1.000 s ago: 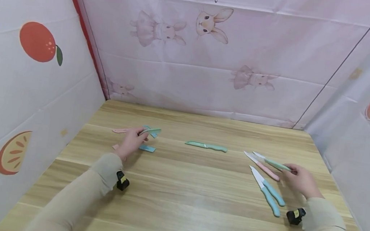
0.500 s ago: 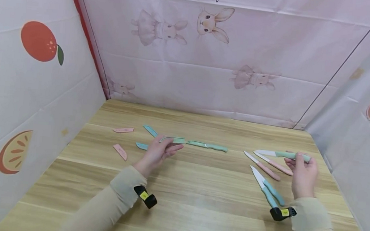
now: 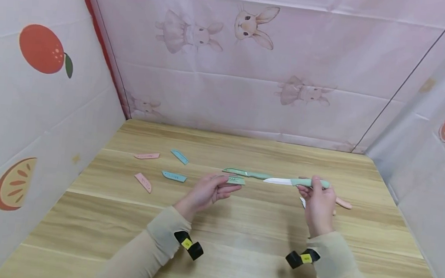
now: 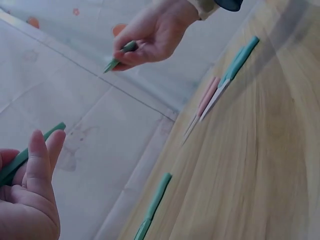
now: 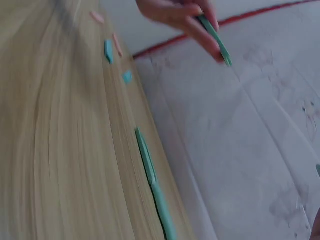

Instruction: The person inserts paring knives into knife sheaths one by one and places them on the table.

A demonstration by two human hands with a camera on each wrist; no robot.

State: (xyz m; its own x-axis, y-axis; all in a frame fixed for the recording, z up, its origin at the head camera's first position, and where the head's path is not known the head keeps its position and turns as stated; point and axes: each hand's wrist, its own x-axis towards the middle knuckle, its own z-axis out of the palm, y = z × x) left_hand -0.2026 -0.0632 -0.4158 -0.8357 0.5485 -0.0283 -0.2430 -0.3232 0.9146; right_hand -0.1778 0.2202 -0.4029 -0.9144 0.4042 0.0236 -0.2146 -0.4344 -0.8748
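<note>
Two green pieces are held up over the counter [image 3: 246, 241], a knife [image 3: 296, 182] and a cover [image 3: 235, 180], and the step in hand looks like fitting the one into the other. To do it well, I would bring the blade level with the cover's squared end, match the cutting edge to the cover's shape, and slide along one straight line; a tilted tip could catch on the way in. The fingers on the cover should keep back from that end, and the push is best slow, finishing where the handle meets the cover.

The left grip [image 3: 205, 193] is narrow, pinching the cover between thumb and fingers, with the squared end facing the counter's right edge. The right grip [image 3: 317, 205] holds the knife by its handle, the blade free of the fingers and pointing toward the left edge. Tip and cover are near each other but apart.

Behind them, nearer the back edge, a sheathed knife [image 3: 248, 174] lies on the counter. Toward the back left corner lie pink covers [image 3: 147, 155] and blue covers [image 3: 174, 176]. Toward the right edge, pink knives [image 4: 208, 96] and blue knives [image 4: 239, 62] lie bare, largely hidden by the right grip in the head view.
</note>
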